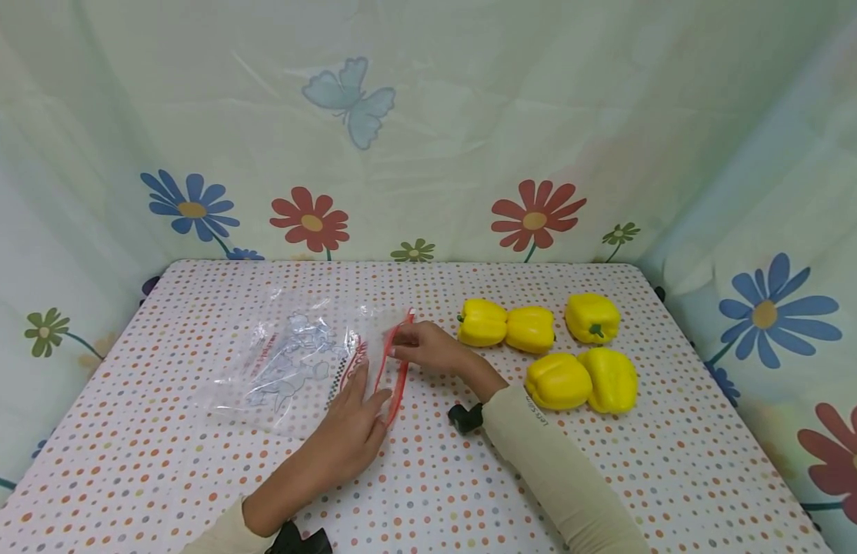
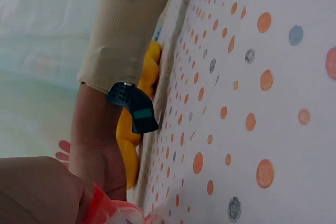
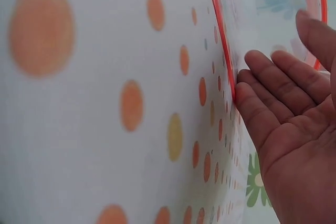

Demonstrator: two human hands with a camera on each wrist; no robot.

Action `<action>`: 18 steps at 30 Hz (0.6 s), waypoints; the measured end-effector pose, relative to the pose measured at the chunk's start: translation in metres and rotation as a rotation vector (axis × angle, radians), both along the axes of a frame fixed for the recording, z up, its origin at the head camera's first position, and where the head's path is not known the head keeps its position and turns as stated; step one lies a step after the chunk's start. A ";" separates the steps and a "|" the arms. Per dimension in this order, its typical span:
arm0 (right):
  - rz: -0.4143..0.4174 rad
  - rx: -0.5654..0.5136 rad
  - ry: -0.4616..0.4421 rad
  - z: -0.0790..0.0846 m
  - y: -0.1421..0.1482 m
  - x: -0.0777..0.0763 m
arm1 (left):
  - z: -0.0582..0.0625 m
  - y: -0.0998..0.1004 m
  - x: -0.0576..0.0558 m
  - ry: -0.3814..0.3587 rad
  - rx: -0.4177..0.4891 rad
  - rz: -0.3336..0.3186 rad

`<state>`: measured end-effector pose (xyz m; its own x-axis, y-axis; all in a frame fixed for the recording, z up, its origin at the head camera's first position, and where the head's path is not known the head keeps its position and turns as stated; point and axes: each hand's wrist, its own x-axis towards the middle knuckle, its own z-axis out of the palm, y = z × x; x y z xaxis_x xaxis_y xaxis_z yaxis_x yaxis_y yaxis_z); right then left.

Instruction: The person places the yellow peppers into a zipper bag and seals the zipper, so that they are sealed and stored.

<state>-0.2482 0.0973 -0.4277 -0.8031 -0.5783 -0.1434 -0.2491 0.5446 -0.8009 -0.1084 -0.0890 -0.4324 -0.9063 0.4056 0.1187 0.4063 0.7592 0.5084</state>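
Note:
A clear plastic zip bag (image 1: 290,377) with a red-edged mouth lies on the table, its mouth toward the right. My left hand (image 1: 355,419) is over the near side of the mouth, pinching the upper red edge between thumb and fingers. At the far side of the mouth is my right hand (image 1: 428,348). The right wrist view shows its fingers (image 3: 278,85) extended and slightly bent between the two parted red edges, fingertips right at the lower one. Several yellow bell peppers (image 1: 558,381) sit right of the bag, beyond the right forearm.
A dotted cloth covers the table (image 1: 415,492). Behind it and at both sides hangs a flowered curtain (image 1: 442,115). Black wrist-worn devices (image 1: 465,418) show at both wrists. One yellow pepper (image 1: 592,317) stands apart from the two touching pairs.

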 end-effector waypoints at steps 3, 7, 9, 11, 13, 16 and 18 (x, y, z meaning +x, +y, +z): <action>-0.012 -0.008 -0.004 0.001 0.000 0.000 | -0.001 0.000 0.000 0.025 -0.012 -0.003; -0.025 -0.012 -0.005 0.001 -0.001 0.000 | -0.002 0.000 -0.001 0.060 -0.032 -0.011; -0.029 -0.010 -0.010 0.001 -0.001 0.001 | -0.002 0.000 -0.001 0.066 -0.038 -0.007; -0.036 -0.003 -0.011 0.001 -0.002 0.001 | -0.002 -0.001 -0.002 0.055 -0.038 0.003; -0.049 0.006 -0.008 0.002 -0.002 0.002 | -0.001 -0.002 -0.001 0.037 -0.034 0.019; -0.060 0.011 0.007 0.002 0.000 0.003 | 0.001 -0.005 -0.001 0.028 -0.013 0.043; -0.062 0.006 0.020 0.003 0.001 0.004 | 0.003 -0.007 -0.001 0.041 0.009 0.058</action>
